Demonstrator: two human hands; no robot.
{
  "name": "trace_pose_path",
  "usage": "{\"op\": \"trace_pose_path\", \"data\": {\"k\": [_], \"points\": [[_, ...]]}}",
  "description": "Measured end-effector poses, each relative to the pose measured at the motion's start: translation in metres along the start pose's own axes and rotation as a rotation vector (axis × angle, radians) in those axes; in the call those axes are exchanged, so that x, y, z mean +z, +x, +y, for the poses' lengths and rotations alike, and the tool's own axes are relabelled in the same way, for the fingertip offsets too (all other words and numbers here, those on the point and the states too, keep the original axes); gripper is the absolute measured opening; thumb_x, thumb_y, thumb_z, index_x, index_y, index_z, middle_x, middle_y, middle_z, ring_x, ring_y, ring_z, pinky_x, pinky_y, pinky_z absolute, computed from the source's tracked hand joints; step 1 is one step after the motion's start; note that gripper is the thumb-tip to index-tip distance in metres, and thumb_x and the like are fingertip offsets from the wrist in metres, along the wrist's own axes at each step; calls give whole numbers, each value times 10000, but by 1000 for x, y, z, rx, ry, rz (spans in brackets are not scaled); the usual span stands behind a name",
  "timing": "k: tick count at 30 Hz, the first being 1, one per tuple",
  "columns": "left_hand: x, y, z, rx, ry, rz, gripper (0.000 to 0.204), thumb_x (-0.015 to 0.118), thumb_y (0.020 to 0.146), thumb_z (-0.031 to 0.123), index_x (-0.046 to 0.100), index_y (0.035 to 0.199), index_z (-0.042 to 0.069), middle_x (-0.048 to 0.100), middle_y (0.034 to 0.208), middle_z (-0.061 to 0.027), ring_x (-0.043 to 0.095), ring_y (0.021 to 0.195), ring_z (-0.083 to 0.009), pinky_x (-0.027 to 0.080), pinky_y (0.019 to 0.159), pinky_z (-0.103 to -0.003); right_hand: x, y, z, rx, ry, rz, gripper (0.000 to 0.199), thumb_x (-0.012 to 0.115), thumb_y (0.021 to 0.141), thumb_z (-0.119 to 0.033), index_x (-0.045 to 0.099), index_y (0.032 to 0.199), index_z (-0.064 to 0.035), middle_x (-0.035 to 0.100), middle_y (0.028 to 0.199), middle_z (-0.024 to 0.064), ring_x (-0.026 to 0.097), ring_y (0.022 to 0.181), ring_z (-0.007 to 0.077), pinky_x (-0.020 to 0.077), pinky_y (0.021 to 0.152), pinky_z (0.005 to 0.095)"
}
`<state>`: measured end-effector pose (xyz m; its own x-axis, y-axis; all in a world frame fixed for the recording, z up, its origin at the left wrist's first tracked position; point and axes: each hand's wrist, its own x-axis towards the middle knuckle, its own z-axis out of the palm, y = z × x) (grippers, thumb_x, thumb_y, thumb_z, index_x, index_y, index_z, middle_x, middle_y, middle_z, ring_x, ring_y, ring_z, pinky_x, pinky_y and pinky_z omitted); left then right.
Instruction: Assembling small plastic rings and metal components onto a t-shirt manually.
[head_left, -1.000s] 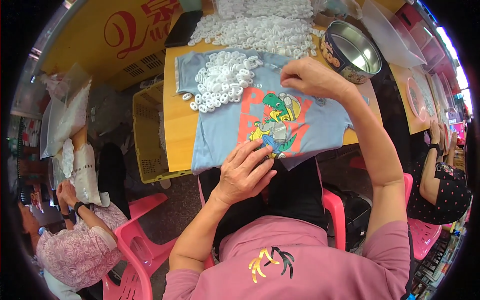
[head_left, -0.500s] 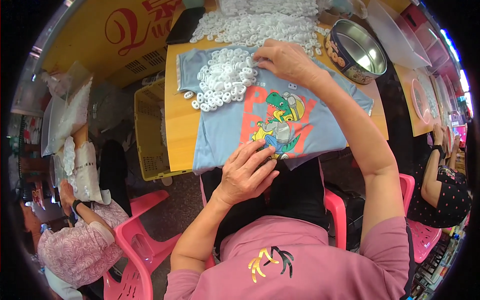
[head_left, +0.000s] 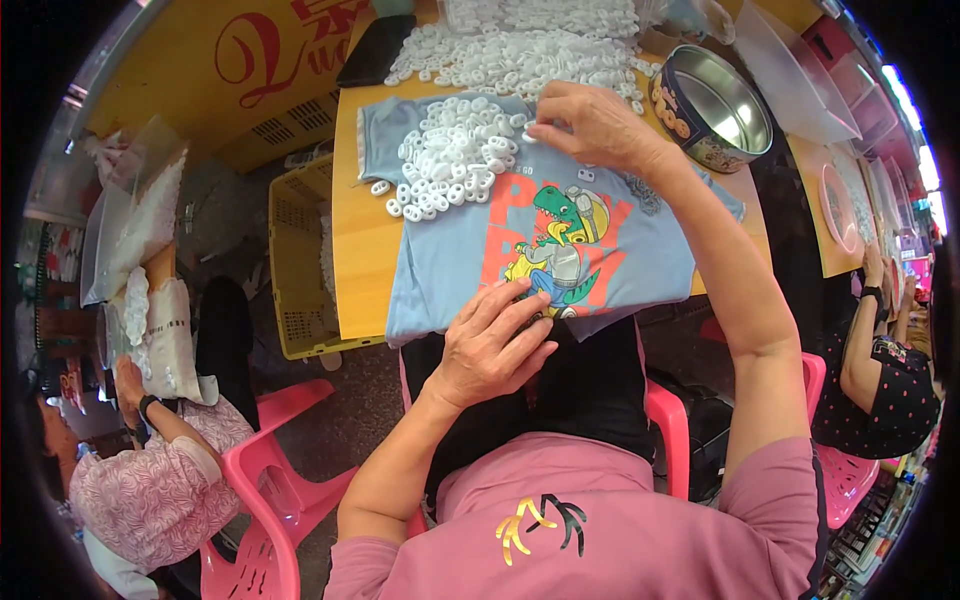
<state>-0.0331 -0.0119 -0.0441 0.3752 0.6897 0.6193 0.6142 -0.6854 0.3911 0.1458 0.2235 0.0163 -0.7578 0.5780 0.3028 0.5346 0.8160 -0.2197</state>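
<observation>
A light blue T-shirt (head_left: 440,270) with a dinosaur print lies over the table's near edge. On its upper left is a pile of small white oval plastic pieces with two holes (head_left: 455,150). At the right side of this pile, my right hand (head_left: 590,125) pinches one white piece (head_left: 528,137) between thumb and fingertips. Another two-holed piece (head_left: 586,174) lies alone on the shirt below that hand. My left hand (head_left: 492,345) rests on the shirt's lower part, fingers stretched out over the print's bottom. Partly behind my right forearm is a small grey heap (head_left: 645,195).
More white pieces (head_left: 510,50) cover the table's far side, beside a dark flat object (head_left: 376,50). A round metal tin (head_left: 735,100) stands at the far right. A yellow crate (head_left: 300,270) is left of the table. People sit on both sides, near pink chairs (head_left: 270,490).
My right hand has drawn slightly right, away from the pile, and a white piece now shows at its fingertips. My left hand stays put.
</observation>
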Motion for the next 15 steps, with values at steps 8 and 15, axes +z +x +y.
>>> {"op": "trace_pose_path", "data": {"k": [8,15], "points": [[-1,1,1,-3,-6,9,251,776,695,178,679,915,104,655,1114,-60,608,1082,-302,505,881,-439,-5,-10,7,91,-6,74,163,612,881,-244,672,912,-96,639,904,104,637,852,335,504,738,449],[-23,14,6,-39,-185,-97,241,762,713,63,664,934,58,650,1056,-101,614,1039,-324,511,858,-437,15,-8,0,126,-91,81,165,613,875,-228,682,973,-115,652,963,107,643,902,340,516,786,451]]}}
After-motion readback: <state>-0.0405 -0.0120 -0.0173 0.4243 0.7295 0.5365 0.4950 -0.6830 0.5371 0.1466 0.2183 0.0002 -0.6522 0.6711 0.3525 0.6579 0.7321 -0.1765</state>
